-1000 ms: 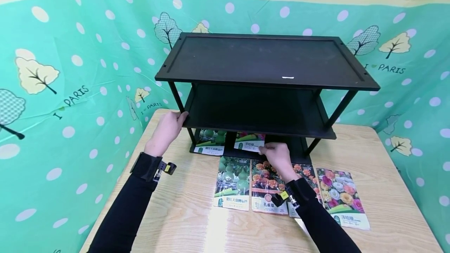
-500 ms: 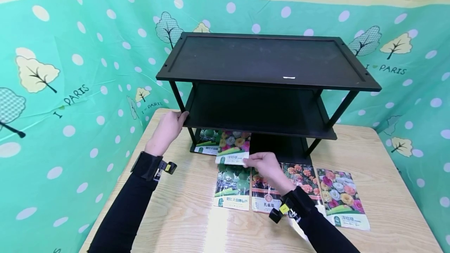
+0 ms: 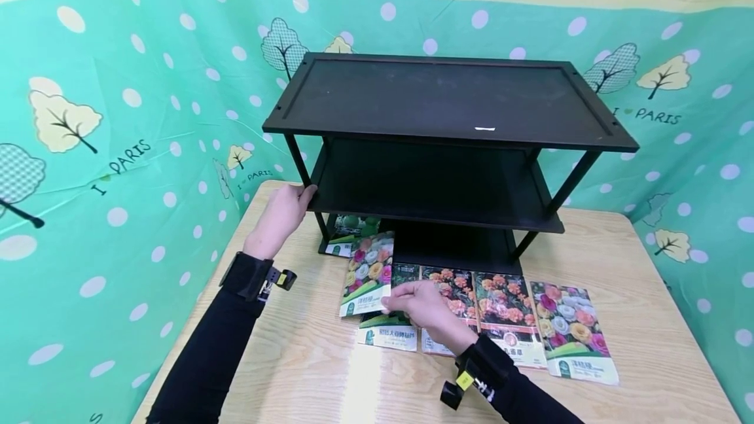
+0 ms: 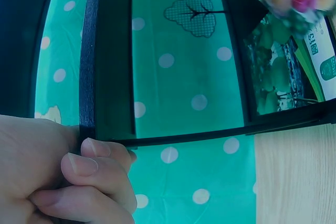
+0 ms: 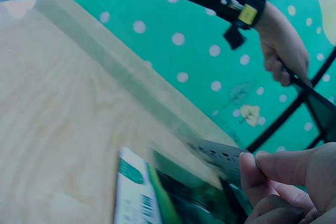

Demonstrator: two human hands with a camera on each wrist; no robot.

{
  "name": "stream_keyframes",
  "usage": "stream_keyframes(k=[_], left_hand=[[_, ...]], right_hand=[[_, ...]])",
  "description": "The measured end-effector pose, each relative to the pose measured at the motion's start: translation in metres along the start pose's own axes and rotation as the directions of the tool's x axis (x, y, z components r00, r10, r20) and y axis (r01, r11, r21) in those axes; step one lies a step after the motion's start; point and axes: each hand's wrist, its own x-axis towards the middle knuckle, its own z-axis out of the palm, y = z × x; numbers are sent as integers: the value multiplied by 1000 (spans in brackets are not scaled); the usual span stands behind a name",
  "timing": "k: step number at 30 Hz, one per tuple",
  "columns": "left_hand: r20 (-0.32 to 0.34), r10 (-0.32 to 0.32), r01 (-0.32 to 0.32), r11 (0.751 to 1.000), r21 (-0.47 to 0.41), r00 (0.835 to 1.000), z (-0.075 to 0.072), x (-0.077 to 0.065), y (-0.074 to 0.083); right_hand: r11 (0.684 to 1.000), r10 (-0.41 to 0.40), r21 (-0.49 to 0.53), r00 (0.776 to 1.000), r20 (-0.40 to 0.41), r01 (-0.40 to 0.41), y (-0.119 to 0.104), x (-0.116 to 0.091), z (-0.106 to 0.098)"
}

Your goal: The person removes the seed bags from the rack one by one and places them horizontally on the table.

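Observation:
My left hand [image 3: 281, 218] grips the left front corner of the black rack's middle shelf [image 3: 430, 185]; in the left wrist view its fingers curl around the dark edge. My right hand [image 3: 423, 309] pinches a flower seed packet [image 3: 366, 273] by its lower right corner, thumb against fingers. This packet, with multicoloured blooms, tilts in front of the rack and overlaps a green gourd packet [image 3: 389, 335] on the table. Another gourd packet [image 4: 275, 69] lies on the bottom shelf at the left, partly covered by the held one in the head view.
To the right on the wooden table [image 3: 306, 358] lie two orange-flower packets, the nearer-centre packet [image 3: 449, 286] and its neighbour [image 3: 511, 316], then a multicoloured flower packet [image 3: 574, 332]. The rack's top shelf [image 3: 448, 100] overhangs them at the back. Patterned cloth [image 3: 147, 214] surrounds the table.
The right hand has drawn the flower packet out from the bottom shelf, moving it left and toward me over the table's gourd packet. The left hand stays on the rack.

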Motion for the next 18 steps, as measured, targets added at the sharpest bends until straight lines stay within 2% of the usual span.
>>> stream_keyframes(k=[4, 11, 18], left_hand=[[-5, 23, -23, 1000, 16, 1000, -1, 0, -1], [-3, 18, -18, 1000, 7, 1000, 1, 1, -3], [-8, -5, 5, 1000, -11, 1000, 2, 2, -2]], right_hand=[[1000, 6, -8, 999, 51, -6, 6, -2, 11], [999, -21, -39, 999, 50, 23, 17, -5, 29], [998, 23, 58, 994, 105, -29, 23, -6, 39]])
